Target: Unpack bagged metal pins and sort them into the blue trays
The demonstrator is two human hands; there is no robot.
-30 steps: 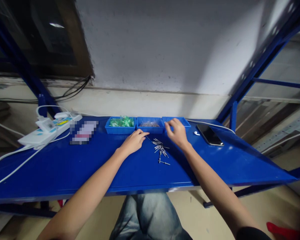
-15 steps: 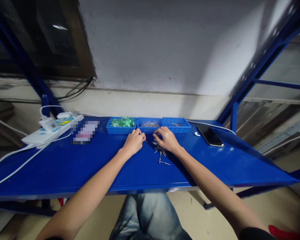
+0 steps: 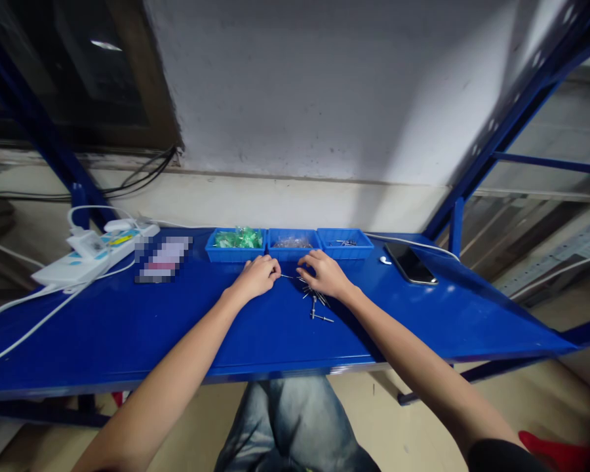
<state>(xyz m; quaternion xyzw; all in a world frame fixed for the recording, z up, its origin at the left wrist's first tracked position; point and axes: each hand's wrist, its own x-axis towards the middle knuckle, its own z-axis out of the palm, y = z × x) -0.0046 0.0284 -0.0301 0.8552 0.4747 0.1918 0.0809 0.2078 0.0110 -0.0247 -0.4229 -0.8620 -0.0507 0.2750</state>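
My left hand rests on the blue table with fingers curled, pinching a thin metal pin that points right. My right hand lies just right of it, fingers curled down over a loose pile of metal pins. Behind both hands stand three small blue trays: the left tray holds green pieces, the middle tray holds small clear or brownish parts, the right tray holds a few metal pins.
A black phone and a white earbud lie right of the trays, with a white cable behind. A white power strip with plugs and cords sits at the far left, beside a blurred-out item. Blue rack posts flank the table.
My right hand came back from the right tray to the pin pile beside my left hand. My left hand closed and stayed nearly in place.
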